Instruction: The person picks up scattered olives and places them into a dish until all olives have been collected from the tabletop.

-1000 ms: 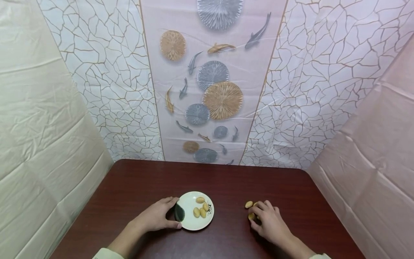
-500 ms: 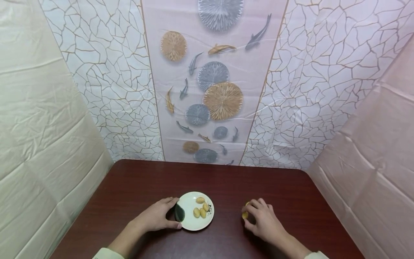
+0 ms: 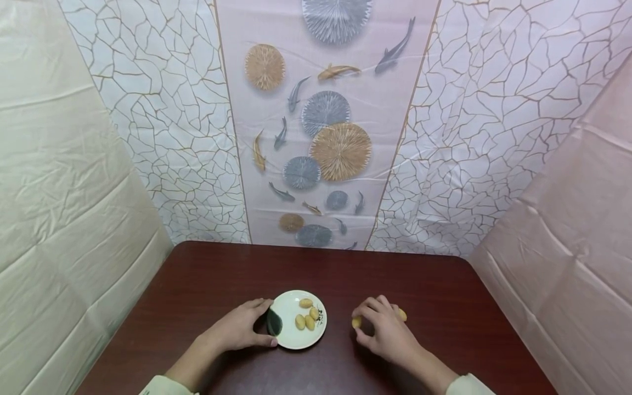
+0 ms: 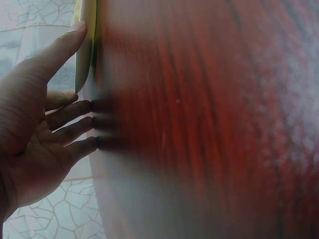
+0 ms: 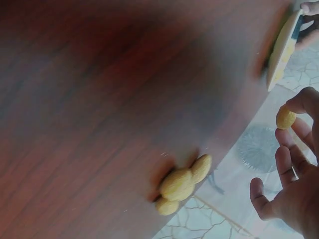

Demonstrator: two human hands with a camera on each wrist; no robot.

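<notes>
My left hand (image 3: 242,326) holds the left rim of a small round white plate (image 3: 288,307), its thumb and index finger spread along the edge. The plate has a dark green patch and small printed marks. Several yellow oval pieces, like tiny potatoes (image 3: 300,322), lie on its right half. To the plate's right, my right hand (image 3: 387,332) pinches one tiny yellow potato-like piece (image 5: 285,117) between thumb and index finger; its other fingers are spread. A cluster of similar pieces (image 5: 177,184) lies on the table, mostly hidden behind the right hand in the head view.
The dark red-brown wooden table (image 3: 237,269) has rounded far corners. Behind it hangs a patterned cloth (image 3: 306,208) with printed fish and round leaves. Plain pale cloth walls (image 3: 558,274) stand at both sides.
My right hand has moved left, toward the plate, with one yellow piece between its fingertips, leaving others behind it on the table. The left hand and plate have stayed in place.
</notes>
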